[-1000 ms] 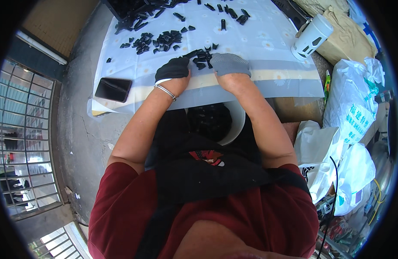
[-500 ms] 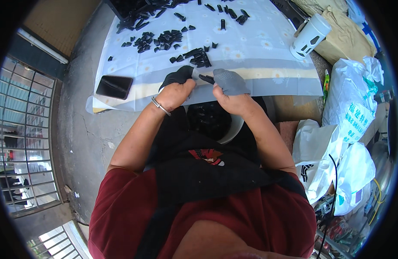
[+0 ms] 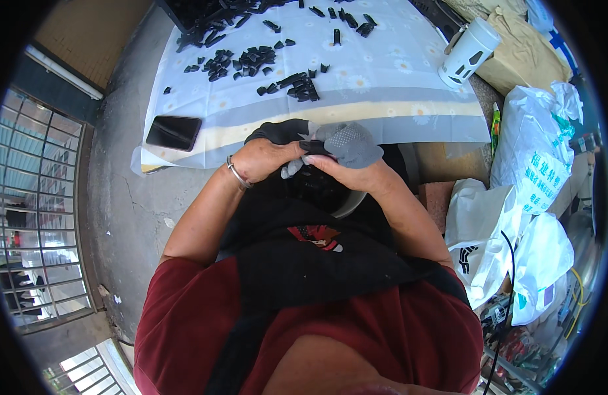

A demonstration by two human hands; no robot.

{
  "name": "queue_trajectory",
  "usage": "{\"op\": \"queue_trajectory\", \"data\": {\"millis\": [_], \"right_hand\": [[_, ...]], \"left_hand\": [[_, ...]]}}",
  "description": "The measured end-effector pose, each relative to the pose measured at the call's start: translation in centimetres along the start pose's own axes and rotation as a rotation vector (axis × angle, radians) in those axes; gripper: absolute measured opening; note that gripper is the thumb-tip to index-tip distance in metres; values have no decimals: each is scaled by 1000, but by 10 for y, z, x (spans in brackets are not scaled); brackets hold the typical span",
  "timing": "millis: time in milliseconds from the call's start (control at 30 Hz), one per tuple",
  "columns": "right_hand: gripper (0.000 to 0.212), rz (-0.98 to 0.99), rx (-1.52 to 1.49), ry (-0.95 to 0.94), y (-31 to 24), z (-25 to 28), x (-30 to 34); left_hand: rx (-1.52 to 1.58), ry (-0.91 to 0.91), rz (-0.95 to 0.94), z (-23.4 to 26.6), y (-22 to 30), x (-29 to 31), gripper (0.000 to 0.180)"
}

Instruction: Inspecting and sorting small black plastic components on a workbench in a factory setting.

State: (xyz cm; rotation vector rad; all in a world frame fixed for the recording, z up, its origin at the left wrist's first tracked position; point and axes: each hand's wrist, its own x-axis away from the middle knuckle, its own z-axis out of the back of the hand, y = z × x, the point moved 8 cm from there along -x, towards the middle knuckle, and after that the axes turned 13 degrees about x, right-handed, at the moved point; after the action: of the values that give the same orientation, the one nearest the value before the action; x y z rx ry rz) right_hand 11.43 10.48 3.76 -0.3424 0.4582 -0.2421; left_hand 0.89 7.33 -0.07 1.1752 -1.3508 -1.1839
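Close together at the table's near edge, both hands grip a small black plastic part (image 3: 315, 148) between them. My left hand (image 3: 271, 150), in a black and grey fingerless-thumb glove, has its thumb pressed on the part's left end. My right hand (image 3: 349, 148), in a grey dotted glove with a bare thumb, closes round the other end. Fingers partly hide the part. Below the hands, a pale bucket (image 3: 351, 205) with dark pieces in it sits at my lap. Just beyond them lies a cluster of black plastic parts (image 3: 304, 89).
More black pieces (image 3: 248, 60) are spread over the flowered tablecloth (image 3: 383, 72). A phone (image 3: 174, 133) lies at the left edge. A white tumbler (image 3: 469, 54) stands at the right. White sacks (image 3: 531, 151) crowd the right side; a barred window (image 3: 40, 197) is at left.
My hands have come together and slightly nearer to me, over the bucket. The black part, earlier sticking out from my right hand, is now gripped by both.
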Motion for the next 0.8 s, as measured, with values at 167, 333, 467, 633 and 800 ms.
{"op": "queue_trajectory", "data": {"millis": [167, 333, 467, 633, 800], "right_hand": [[25, -125, 107, 287, 5, 7, 0], [22, -111, 98, 292, 6, 20, 7], [20, -74, 169, 277, 5, 23, 10], [19, -53, 201, 328, 2, 28, 10], [20, 16, 240, 376, -3, 33, 10]], "left_hand": [[40, 278, 100, -1, -19, 4, 37], [127, 346, -25, 16, -13, 0, 41], [0, 310, -68, 15, 1, 0, 39], [-153, 228, -54, 15, 13, -2, 40], [-270, 116, -87, 2, 32, -2, 41]]}}
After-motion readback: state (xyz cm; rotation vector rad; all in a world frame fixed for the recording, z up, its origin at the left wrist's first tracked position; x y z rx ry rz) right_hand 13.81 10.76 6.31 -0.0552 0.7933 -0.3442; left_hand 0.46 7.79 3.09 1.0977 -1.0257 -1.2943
